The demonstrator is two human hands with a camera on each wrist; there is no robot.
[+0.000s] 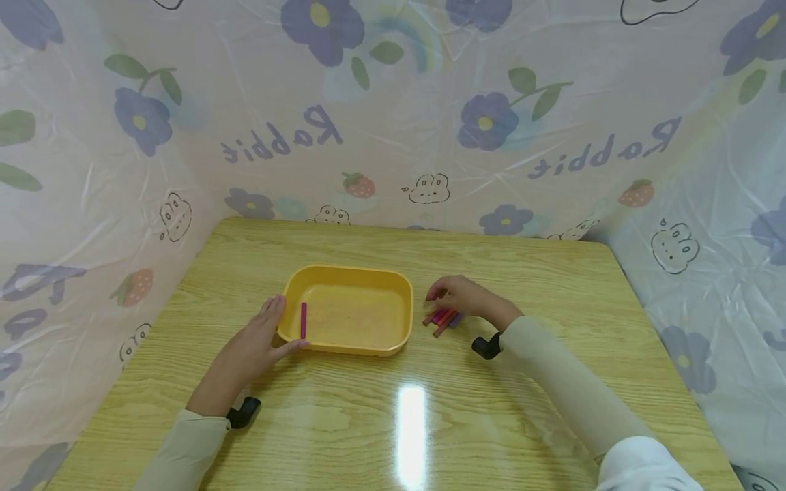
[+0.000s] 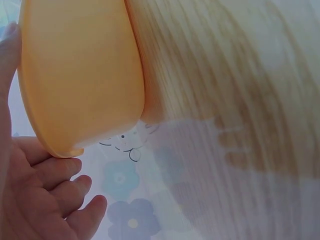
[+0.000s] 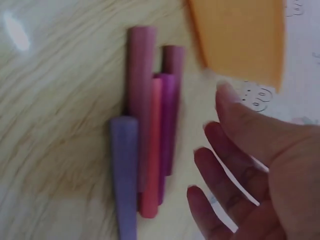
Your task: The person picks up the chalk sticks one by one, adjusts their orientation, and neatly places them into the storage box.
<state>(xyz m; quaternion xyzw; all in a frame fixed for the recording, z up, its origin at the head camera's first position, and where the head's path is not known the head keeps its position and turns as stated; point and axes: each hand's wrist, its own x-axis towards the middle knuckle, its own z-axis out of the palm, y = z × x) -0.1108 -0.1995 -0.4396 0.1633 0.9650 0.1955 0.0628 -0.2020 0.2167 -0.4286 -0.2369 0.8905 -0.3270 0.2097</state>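
A shallow yellow plastic tray (image 1: 362,320) sits on the table with one magenta stick (image 1: 303,320) inside, near its left end. My left hand (image 1: 248,348) holds the tray's near-left corner, thumb on the front rim and fingers at the left side; the left wrist view shows the fingers (image 2: 60,172) curved against the rim. Right of the tray lies a small pile of crayon-like sticks (image 1: 443,319) in brownish red, pink, magenta and purple. Over that pile hovers my right hand (image 1: 467,296), its fingers loosely bent. In the right wrist view nothing lies between them and the sticks (image 3: 142,110) are apart from the fingertips.
The wood-grain table (image 1: 344,423) carries a bright light reflection in front of the tray. A printed sheet (image 1: 393,136) with flowers and rabbits hangs behind the table and on both sides. Black wrist pieces (image 1: 244,412) sit beneath both wrists.
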